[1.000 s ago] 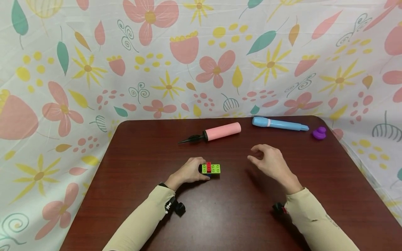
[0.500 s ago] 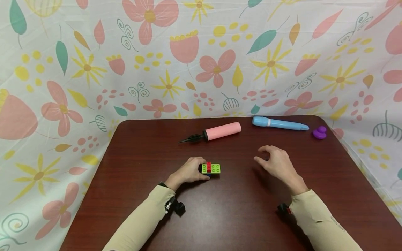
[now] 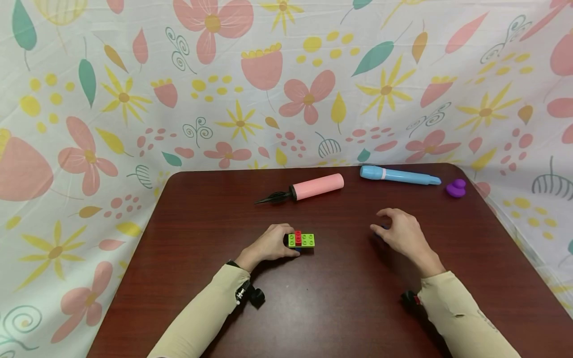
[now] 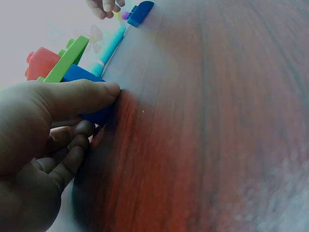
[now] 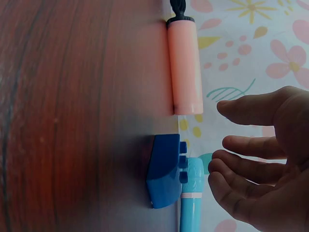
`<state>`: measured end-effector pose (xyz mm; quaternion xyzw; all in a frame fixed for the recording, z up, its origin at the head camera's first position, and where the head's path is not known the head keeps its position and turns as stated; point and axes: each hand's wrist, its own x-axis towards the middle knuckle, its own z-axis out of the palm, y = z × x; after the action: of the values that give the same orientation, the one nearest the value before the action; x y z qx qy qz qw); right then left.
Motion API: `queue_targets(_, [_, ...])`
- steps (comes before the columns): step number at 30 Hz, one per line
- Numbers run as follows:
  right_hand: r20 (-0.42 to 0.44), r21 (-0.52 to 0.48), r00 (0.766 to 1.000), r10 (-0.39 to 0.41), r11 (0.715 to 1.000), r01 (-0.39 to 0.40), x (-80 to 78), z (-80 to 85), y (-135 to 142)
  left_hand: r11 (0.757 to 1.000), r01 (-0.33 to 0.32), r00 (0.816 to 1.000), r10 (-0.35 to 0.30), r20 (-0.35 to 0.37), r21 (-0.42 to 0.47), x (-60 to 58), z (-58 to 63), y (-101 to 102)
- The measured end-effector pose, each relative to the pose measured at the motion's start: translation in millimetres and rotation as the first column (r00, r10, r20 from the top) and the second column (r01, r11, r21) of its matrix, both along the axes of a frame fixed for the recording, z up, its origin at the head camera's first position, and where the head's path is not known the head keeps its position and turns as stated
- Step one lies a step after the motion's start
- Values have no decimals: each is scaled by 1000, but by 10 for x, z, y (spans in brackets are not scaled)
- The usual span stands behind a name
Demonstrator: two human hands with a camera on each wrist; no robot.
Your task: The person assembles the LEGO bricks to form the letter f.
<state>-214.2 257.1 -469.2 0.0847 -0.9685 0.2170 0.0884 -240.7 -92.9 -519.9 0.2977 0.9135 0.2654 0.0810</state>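
Note:
My left hand (image 3: 268, 243) holds a small stack of toy building bricks on the table, thumb on the near side. Its lime-green plate (image 3: 308, 240) carries a red brick (image 3: 298, 238). Under the plate is a blue brick (image 4: 82, 74), partly covered by the thumb. Farther right, my right hand (image 3: 403, 237) hovers with bent, spread fingers and nothing between them. Just below it a loose blue brick (image 5: 164, 169) with a curved side rests on the table, studs up. From the head view that brick is mostly hidden behind the right hand.
Toward the back of the dark wooden table (image 3: 201, 209) lies a pink hand pump (image 3: 318, 187) with a black nozzle. Right of it are a light-blue stick-shaped thing (image 3: 400, 176) and a small purple knobbed toy (image 3: 456, 188). A flowered cloth (image 3: 179, 99) hangs behind.
My right hand has drawn away to the right, and a bit of the loose blue brick now shows beside its thumb. The left hand and the stack stay in place.

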Motion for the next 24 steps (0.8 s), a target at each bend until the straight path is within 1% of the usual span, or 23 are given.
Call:
queue_targets(6, [20,18,1000,0,1000,0,-18,-22,43,1000,-2,1000,2,3,2,-1,6,-1])
queue_targets(15, [94,34,995,-20,999,16,-31,-54,123,1000,10,1000,-10,-9,3,-8,2,-8])
queue_targets(24, [123,55,992,-27,998,20,-51,-87,180,1000,4,1000,-4,-10,4,-7,5,1])
